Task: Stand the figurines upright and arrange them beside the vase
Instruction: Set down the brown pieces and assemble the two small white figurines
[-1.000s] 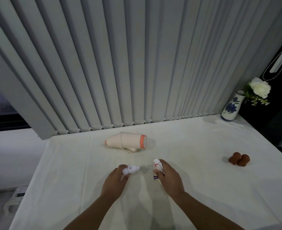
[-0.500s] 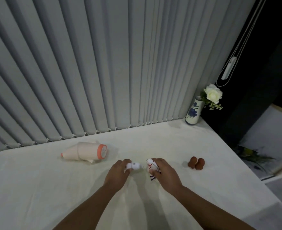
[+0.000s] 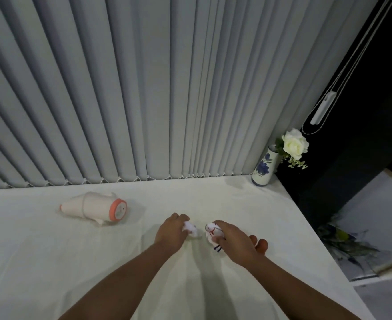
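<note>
My left hand (image 3: 170, 232) grips a small white figurine (image 3: 191, 229) just above the white tablecloth (image 3: 52, 262). My right hand (image 3: 233, 242) holds a white egg-shaped figurine (image 3: 213, 230) with red and dark markings. A large peach figurine (image 3: 93, 207) with an orange base lies on its side at the left. A brown figurine (image 3: 260, 244) shows partly behind my right hand. The white vase (image 3: 263, 168) with blue flowers and a white rose (image 3: 294, 144) stands upright at the far right corner.
Grey vertical blinds (image 3: 144, 88) hang along the table's back edge. The table's right edge drops to a dark gap and floor (image 3: 363, 227), with a blind cord (image 3: 323, 109) hanging above the vase.
The view has swung further right, so the vase sits closer to centre. Both hands keep their figurines and have shifted right; my right hand now covers part of the brown figurine.
</note>
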